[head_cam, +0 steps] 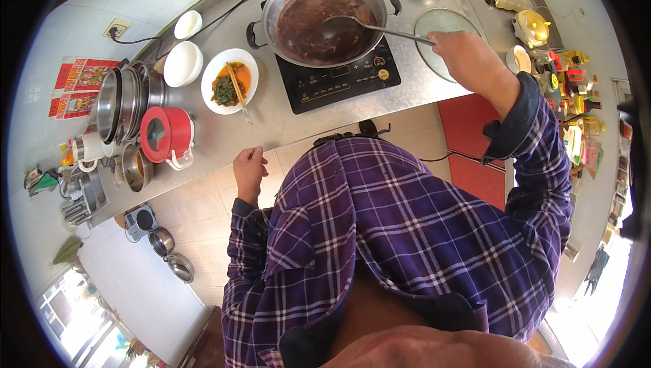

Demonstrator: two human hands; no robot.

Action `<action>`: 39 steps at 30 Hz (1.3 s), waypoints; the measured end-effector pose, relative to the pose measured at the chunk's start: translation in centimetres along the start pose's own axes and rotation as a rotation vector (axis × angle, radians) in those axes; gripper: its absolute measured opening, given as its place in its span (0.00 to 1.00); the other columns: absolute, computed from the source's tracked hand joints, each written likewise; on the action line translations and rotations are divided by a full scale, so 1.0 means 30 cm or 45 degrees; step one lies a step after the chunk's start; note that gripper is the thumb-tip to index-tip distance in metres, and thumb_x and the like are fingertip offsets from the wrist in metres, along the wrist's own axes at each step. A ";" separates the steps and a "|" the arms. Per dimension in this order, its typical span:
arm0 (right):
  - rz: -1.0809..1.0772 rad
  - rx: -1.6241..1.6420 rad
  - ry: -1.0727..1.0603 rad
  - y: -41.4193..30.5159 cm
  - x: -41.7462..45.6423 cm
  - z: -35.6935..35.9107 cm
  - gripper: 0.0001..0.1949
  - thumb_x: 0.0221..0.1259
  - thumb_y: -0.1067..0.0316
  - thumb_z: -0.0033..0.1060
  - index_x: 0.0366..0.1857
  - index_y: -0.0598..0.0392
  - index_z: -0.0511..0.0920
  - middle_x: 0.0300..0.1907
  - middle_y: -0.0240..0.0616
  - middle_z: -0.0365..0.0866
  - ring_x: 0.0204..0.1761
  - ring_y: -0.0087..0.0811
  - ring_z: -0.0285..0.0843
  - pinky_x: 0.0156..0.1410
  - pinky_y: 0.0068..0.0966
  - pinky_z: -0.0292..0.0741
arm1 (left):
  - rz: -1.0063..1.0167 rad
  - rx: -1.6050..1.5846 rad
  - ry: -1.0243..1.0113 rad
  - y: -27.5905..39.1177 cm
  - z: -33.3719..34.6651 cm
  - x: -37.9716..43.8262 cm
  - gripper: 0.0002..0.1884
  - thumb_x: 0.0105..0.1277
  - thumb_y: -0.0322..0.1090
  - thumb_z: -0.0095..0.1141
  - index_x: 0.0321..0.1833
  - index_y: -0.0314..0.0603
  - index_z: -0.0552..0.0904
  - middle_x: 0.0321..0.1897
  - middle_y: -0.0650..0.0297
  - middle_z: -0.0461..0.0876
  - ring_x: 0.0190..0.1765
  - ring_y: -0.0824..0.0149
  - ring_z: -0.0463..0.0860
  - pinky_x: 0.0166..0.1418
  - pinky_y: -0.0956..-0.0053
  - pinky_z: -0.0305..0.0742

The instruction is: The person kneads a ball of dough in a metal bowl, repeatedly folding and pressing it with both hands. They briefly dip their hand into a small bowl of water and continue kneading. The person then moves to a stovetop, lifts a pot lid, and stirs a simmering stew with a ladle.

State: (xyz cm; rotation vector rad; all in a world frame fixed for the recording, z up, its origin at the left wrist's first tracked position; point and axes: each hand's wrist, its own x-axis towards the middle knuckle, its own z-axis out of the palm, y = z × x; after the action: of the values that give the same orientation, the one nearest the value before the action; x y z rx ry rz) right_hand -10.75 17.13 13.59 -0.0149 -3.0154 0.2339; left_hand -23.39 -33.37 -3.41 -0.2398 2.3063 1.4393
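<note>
My right hand (470, 65) grips the handle of a metal ladle (391, 31). The ladle's bowl dips into dark reddish-brown soup (310, 22) inside a wide two-handled metal pot (271, 37). Under the pot is a black induction cooktop (338, 83) with a touch panel. A glass lid (432, 25) lies on the counter, partly hidden beneath my right hand. My left hand (249, 169) hangs beside the counter's front edge, fingers loosely curled, apparently holding nothing. Nearest to it on the counter is a white plate (209, 81) of cooked greens (226, 88) in orange sauce, with chopsticks (236, 86) resting across.
Two white bowls (183, 64) stand left of the plate. A red lidded pot (170, 134) and stacked metal pans (127, 98) crowd the counter's left end. Seasoning bottles (574, 78) line the right side. A black cord (239, 4) runs behind the cooktop to a wall socket (116, 28).
</note>
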 end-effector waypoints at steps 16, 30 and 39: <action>0.128 -0.176 -0.055 -0.003 0.189 -0.024 0.10 0.73 0.68 0.53 0.43 0.61 0.83 0.40 0.56 0.86 0.45 0.60 0.86 0.51 0.53 0.81 | -0.129 -0.013 0.021 -0.152 -0.003 0.003 0.15 0.77 0.39 0.63 0.46 0.28 0.87 0.25 0.59 0.84 0.18 0.71 0.77 0.22 0.74 0.75; 0.201 0.297 -0.615 0.011 0.178 -0.154 0.16 0.75 0.67 0.54 0.24 0.63 0.76 0.19 0.40 0.78 0.21 0.32 0.74 0.32 0.36 0.71 | -0.158 -0.020 -0.032 -0.199 0.015 0.011 0.15 0.77 0.39 0.62 0.49 0.28 0.86 0.26 0.58 0.85 0.19 0.70 0.78 0.22 0.74 0.76; 0.674 1.073 -0.650 0.011 0.129 -0.030 0.12 0.77 0.63 0.57 0.35 0.57 0.82 0.27 0.29 0.78 0.21 0.18 0.56 0.24 0.22 0.53 | -0.168 0.031 -0.007 -0.233 0.022 -0.025 0.15 0.77 0.39 0.62 0.46 0.28 0.86 0.25 0.58 0.85 0.19 0.70 0.78 0.22 0.73 0.76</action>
State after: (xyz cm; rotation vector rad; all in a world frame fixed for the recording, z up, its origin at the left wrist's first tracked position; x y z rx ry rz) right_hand -14.48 17.67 14.86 -0.7723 -3.0076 1.7456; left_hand -20.08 -36.00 -9.07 -0.3733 2.2564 1.3449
